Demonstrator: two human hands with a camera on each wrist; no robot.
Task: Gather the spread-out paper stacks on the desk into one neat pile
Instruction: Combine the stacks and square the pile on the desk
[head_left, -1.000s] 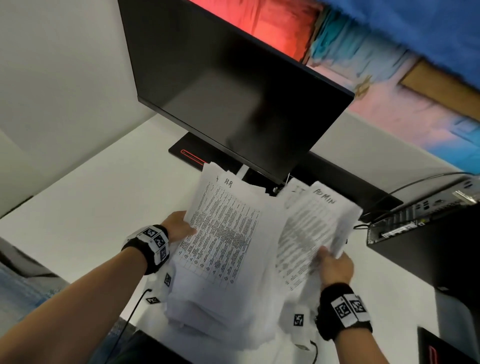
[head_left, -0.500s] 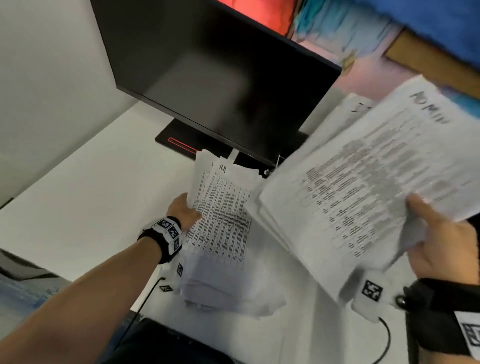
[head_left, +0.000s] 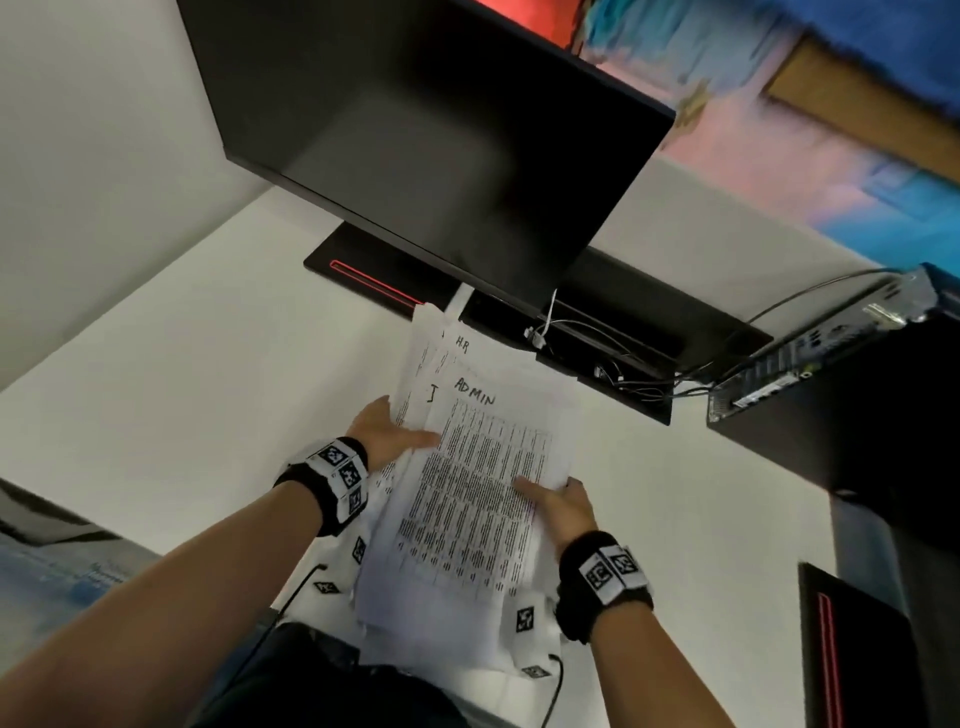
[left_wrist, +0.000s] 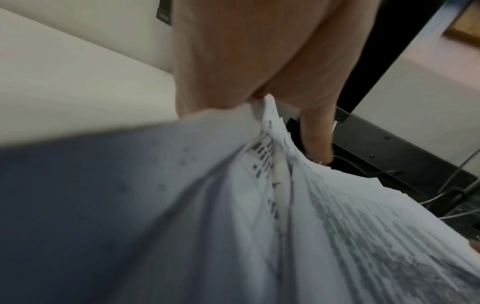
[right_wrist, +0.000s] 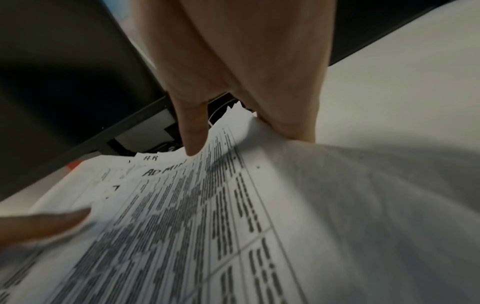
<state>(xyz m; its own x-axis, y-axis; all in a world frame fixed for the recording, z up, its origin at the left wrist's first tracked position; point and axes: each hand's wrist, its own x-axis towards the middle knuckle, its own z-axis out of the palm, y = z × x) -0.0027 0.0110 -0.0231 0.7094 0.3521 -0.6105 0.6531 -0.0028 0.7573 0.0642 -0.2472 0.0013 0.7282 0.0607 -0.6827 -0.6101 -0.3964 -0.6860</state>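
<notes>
Printed paper stacks overlap in front of me over the white desk (head_left: 182, 389). The sheet marked ADMIN (head_left: 478, 493) lies on top. The stack marked HR (head_left: 460, 344) sticks out behind it, and a third edge shows at the left. My left hand (head_left: 387, 431) grips the pile's left edge, thumb on top. My right hand (head_left: 556, 506) pinches the right edge, thumb on the ADMIN sheet. The left wrist view shows my left hand (left_wrist: 246, 61) holding several fanned sheets (left_wrist: 298, 226). In the right wrist view, my right hand (right_wrist: 246, 72) holds the ADMIN sheet (right_wrist: 207, 226).
A black monitor (head_left: 441, 130) leans over the desk, its base (head_left: 363, 275) just behind the papers. Loose cables (head_left: 623, 358) run to a black computer case (head_left: 831, 405) at the right. Another black device (head_left: 852, 649) sits at the lower right.
My right hand swung the ADMIN stack from high on the right down and left onto the HR stack. My left hand's thumb now lies on the combined pile.
</notes>
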